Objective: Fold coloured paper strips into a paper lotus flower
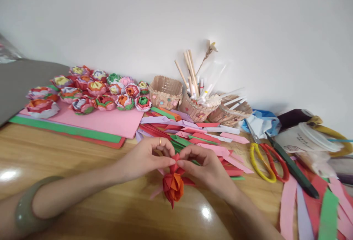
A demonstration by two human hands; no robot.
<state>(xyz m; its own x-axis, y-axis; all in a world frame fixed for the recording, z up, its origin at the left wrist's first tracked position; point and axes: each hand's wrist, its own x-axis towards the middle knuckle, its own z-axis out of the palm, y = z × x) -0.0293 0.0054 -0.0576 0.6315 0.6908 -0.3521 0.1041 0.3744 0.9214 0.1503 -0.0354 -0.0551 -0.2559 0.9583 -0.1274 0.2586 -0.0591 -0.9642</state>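
Between both hands, above the wooden table, is a folded paper flower (173, 188) with an orange centre and red outer petals. My left hand (157, 155) pinches a red petal at the flower's top between thumb and forefinger. Close beside it, my right hand (202, 162) pinches the same red petal from the other side. A pink strip sticks out low on the flower's left, and a red point sticks out on its right. Just behind the hands lies a pile of folded paper strips (190, 129) in red, pink, green, lilac and orange.
Finished paper flowers (96, 87) stand on stacked coloured sheets (118, 124) at the left. Decorated baskets (165, 98) with sticks and pens line the wall. Scissors (268, 162), a dark green pen-shaped tool (296, 172), a lidded tub (306, 138) and flat paper strips (328, 210) lie right.
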